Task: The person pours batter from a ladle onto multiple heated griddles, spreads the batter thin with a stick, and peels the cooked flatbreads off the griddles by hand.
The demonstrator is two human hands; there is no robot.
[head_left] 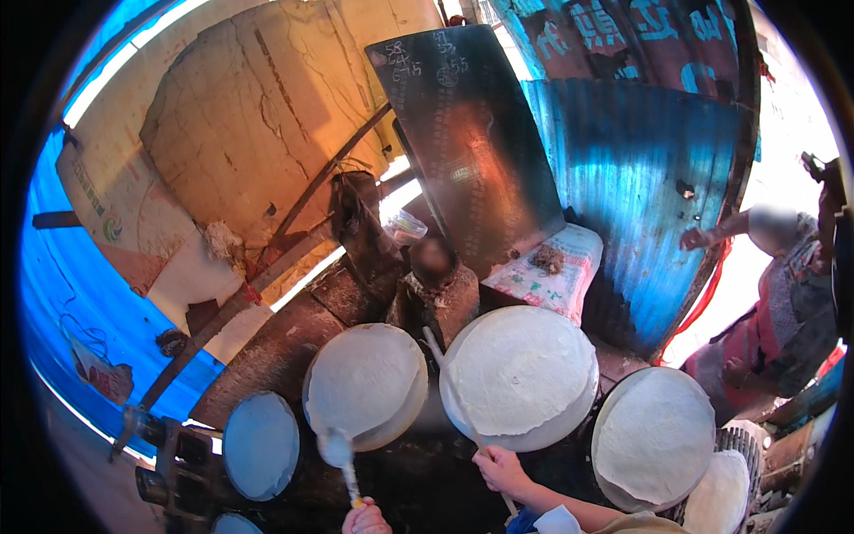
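The left hand (367, 518) grips a ladle (337, 449), its head forward of the fingers at a flatbread's (366, 378) near edge. Slightly farther, the right hand (503, 472) clasps a stick (456, 392) slanting forward-left beside a larger flatbread (523, 369).

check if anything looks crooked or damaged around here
Yes: the centre-left white sheet sits off-centre on its round base, baring the base's lower-right rim. Behind, the yellowish board has dark cracks or creases, and the blue corrugated sheet has a ragged dark spot, perhaps a hole.
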